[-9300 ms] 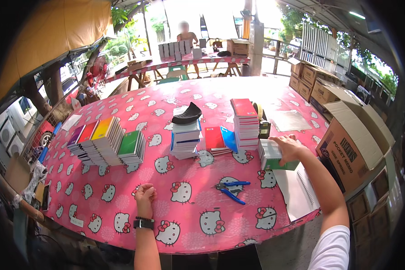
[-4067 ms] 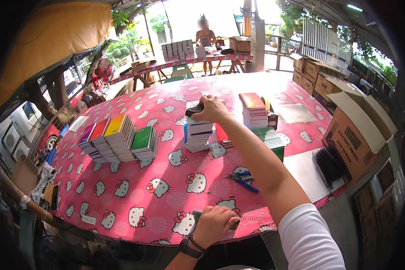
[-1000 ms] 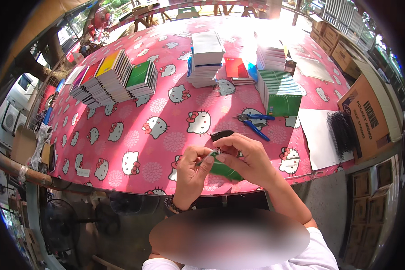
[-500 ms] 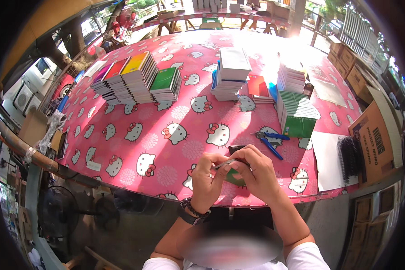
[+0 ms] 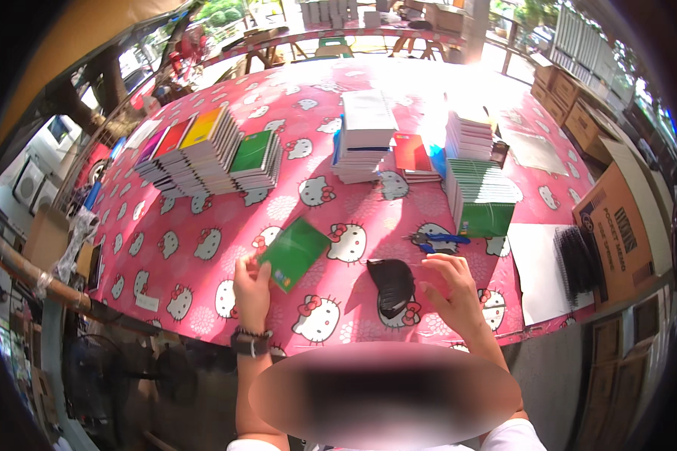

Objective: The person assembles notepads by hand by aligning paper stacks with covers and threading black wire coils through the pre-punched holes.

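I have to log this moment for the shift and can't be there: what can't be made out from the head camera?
- Left hand: its fingertips go under the green notebook; the grip is hidden.
- Black curved bundle of binding coils: too dark to tell its parts.
- Blue-handled pliers: the jaws are too small to read.
- Right hand: touching the pink cartoon-cat tablecloth or hovering is unclear.
- Person's body: blurred at the lower edge.

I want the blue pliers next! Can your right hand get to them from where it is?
Probably yes. The right hand lies open on the table, and the blue pliers sit just beyond its fingertips with only bare tablecloth between them.
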Tool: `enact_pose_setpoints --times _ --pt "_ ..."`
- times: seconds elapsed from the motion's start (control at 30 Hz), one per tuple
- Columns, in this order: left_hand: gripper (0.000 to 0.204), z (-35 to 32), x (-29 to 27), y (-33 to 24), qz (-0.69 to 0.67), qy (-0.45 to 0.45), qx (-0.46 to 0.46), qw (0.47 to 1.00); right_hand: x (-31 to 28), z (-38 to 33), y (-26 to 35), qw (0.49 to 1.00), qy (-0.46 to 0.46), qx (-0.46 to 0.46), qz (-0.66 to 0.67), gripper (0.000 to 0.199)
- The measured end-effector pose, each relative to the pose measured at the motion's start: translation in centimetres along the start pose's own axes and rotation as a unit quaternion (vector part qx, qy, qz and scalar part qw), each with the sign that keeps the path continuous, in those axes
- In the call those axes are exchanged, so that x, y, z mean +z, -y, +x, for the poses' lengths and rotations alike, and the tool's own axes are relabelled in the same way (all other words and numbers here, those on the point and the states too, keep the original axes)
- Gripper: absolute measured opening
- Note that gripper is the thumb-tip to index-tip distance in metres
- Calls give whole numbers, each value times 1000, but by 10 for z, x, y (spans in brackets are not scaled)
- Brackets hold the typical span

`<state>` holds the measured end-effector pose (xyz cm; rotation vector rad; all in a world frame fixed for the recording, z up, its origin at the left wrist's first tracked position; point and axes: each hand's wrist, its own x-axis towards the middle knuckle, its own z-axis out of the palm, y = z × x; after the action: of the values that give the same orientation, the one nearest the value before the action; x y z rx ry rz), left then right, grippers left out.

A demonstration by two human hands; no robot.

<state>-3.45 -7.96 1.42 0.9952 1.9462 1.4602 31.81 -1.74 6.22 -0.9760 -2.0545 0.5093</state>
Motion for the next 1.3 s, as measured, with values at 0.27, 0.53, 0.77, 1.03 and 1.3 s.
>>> enact_pose_setpoints --times 0.27,0.53,0.77,1.03,1.3 --pt "55 -26 41 -32 496 33 279 822 -26 28 -57 994 -44 -38 -87 26" --pt "41 -21 0 -5 441 -80 145 882 -75 65 -138 949 -137 -11 -284 33" --pt "50 -90 44 -79 98 44 284 953 -77 52 -46 980 -107 -62 -156 23" --pt "16 -118 75 -61 -64 198 199 957 -5 -12 39 994 67 -78 26 19" --pt "59 -141 89 -46 8 7 266 964 71 -43 43 915 -82 127 374 22"
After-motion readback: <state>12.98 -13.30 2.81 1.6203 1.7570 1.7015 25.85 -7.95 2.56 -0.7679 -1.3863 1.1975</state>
